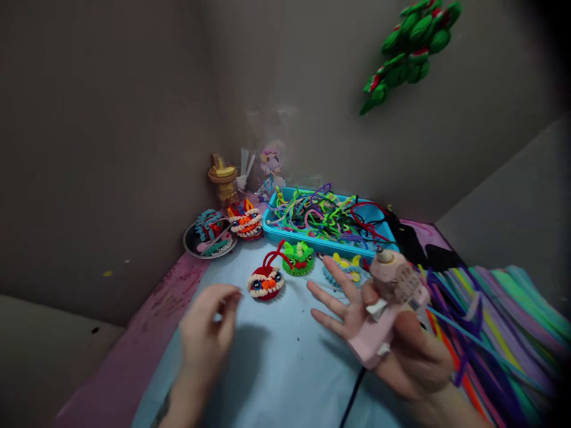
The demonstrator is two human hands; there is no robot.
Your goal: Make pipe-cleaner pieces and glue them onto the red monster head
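Observation:
My right hand point(408, 362) grips a pink hot glue gun point(388, 309), its metal nozzle tilted upward and its black cord point(354, 395) trailing down. Three fingers of that hand stretch away from the gun. My left hand point(207, 333) hovers over the blue cloth with thumb and fingertips pinched together; whatever lies between them is too small to make out. Just beyond it sits a red lion-head ornament point(266, 283) of pipe cleaners with a red loop. Behind that is a green one point(298, 259), and a blue-and-yellow one point(341, 270) is partly hidden by my right hand.
A blue tray point(267, 226) of tangled pipe-cleaner scraps stands at the back. Left of it are an orange lion-head ornament point(246, 223) and a metal bowl point(190, 245) with small pieces. Bundled coloured pipe cleaners point(508, 333) lie at right. A green ornament point(410, 47) hangs above.

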